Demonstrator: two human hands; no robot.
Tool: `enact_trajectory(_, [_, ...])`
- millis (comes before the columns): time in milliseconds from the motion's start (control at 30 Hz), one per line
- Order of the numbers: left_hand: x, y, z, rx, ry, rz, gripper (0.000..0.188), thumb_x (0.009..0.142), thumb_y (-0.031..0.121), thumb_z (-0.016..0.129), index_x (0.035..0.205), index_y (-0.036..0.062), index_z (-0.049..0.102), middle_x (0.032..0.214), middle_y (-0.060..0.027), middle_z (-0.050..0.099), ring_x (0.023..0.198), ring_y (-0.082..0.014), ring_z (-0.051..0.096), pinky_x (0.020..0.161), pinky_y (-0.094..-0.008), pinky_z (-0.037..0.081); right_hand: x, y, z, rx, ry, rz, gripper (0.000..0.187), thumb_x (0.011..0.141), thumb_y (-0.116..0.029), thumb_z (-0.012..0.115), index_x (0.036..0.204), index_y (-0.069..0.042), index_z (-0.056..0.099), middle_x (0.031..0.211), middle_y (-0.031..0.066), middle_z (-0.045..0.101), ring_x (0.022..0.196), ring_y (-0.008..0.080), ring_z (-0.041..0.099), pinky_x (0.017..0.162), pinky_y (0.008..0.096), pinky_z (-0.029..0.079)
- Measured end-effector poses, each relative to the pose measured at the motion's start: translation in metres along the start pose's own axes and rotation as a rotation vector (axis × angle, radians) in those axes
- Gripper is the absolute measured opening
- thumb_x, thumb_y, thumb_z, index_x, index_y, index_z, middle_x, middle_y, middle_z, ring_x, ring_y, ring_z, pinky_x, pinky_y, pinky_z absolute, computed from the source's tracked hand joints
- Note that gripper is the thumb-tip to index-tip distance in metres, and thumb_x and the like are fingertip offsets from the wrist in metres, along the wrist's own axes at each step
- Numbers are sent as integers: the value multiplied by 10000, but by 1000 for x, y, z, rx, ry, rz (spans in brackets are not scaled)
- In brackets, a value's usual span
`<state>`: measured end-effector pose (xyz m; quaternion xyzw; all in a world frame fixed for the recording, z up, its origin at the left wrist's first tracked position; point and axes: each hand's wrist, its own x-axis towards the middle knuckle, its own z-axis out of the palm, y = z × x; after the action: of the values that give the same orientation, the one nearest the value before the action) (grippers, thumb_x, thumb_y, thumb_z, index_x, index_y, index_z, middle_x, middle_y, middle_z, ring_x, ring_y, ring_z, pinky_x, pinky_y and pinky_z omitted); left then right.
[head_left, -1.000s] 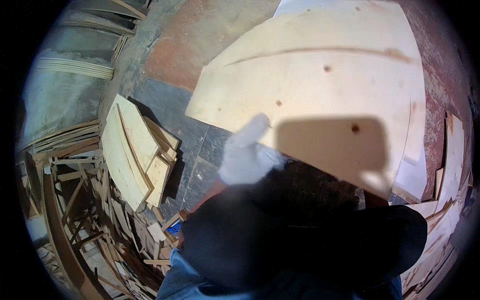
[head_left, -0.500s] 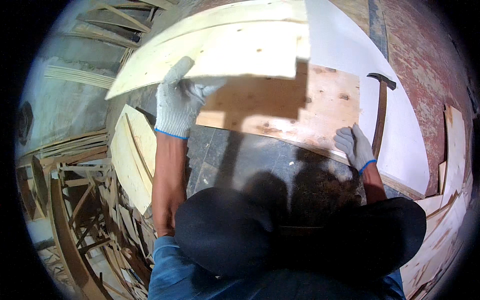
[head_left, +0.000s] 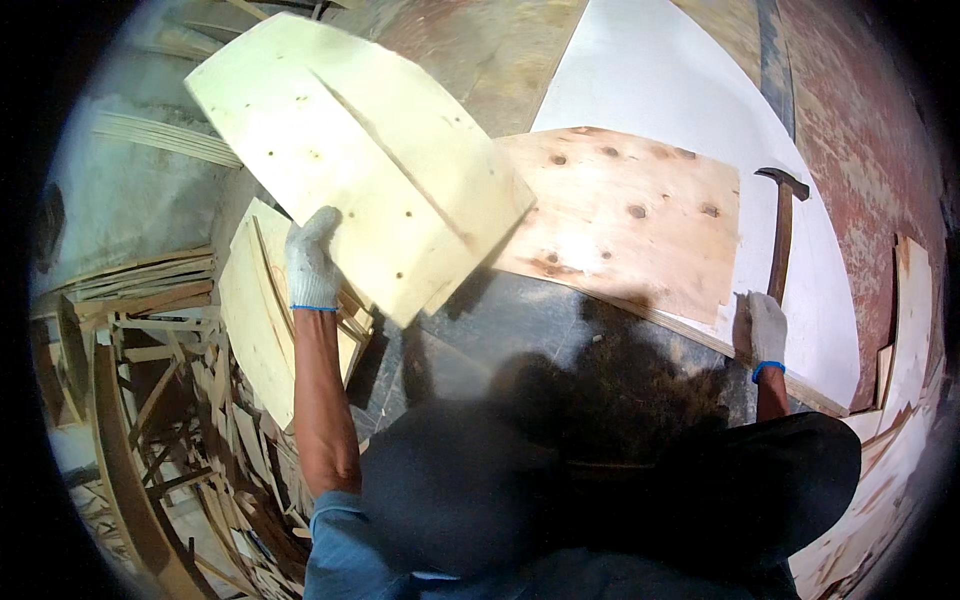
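My left hand, in a white knit glove with a blue cuff, grips the near-left edge of a pale plywood panel. Its thumb lies over the top face; the fingers are hidden underneath. The panel is raised and tilted, with a long split or overlapping layer across it. My gloved right hand covers the lower end of the handle of a hammer lying on a white board. Whether its fingers close round the handle cannot be made out. A knotty brown plywood sheet lies on the white board, partly under the raised panel.
Pale plywood offcuts lie stacked beside my left forearm. Heaped scrap strips fill the lower left. Long boards stand along the right. Dark floor tiles show before my knees.
My left hand has swung the pale panel leftward and turned it, uncovering more of the brown plywood. My right hand has moved right, off the plywood's edge, onto the hammer handle's end.
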<state>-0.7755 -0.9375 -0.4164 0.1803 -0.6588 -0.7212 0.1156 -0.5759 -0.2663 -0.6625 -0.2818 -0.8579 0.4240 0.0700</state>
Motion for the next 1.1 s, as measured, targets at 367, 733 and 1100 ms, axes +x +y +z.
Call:
enact_trajectory(367, [143,41,-21,828,-92,276,565,901,295,731,1297,-87,605,1245,-162,685,1071,-221,655,963,-356,509,-12,-73,25,575,-251,537,363,1006,-349,635,1196,-39,638,943,100,660,686,181,643,579,329,555])
enact_trajectory(733, [-89,-123,84,109,-582,-721,387,1039,328,590,1175,-32,634,956,-95,697,822,-214,651,737,-330,500,-31,-117,17,754,-392,543,464,1006,-430,611,1147,8,666,967,79,657,730,134,608,607,284,535])
enact_trajectory(1100, [-150,-207,111,-840,-303,-875,438,1053,263,560,1378,-30,535,1351,-229,628,1274,-367,601,1076,-539,508,-45,-183,-20,154,-345,-506,486,978,-407,614,1072,63,697,773,97,666,734,208,670,647,350,544])
